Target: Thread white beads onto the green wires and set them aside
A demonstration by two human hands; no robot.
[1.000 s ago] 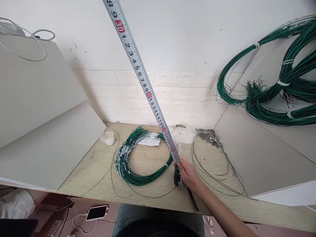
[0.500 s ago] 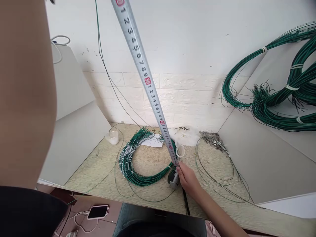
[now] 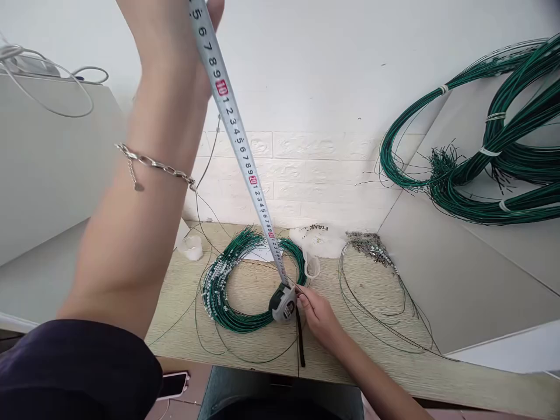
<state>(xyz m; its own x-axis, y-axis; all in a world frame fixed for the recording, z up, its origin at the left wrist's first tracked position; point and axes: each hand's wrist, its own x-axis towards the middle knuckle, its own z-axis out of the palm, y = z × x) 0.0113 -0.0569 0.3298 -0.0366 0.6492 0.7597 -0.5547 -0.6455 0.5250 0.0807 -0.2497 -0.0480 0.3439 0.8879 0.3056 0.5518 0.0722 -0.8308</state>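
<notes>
A steel tape measure's blade runs from the upper edge of view down to its grey and black case on the table. My left hand is raised at the top, closed around the blade near its low numbers; the upper edge cuts off part of it. My right hand is closed at the case's right side, its fingertips against the case, pinching a thin wire. A black strap hangs from the case. Just behind lies a coiled bundle of green wires with white beads.
Tied green wire coils hang at the right over a grey panel. A heap of small metal parts, loose wires, a clear plastic bag and a small cup sit on the table. A phone lies below at left.
My left forearm has swung into view and the hand has come lower. The blade is shorter, with smaller numbers now showing. The case has tilted and shifted left together with my right hand.
</notes>
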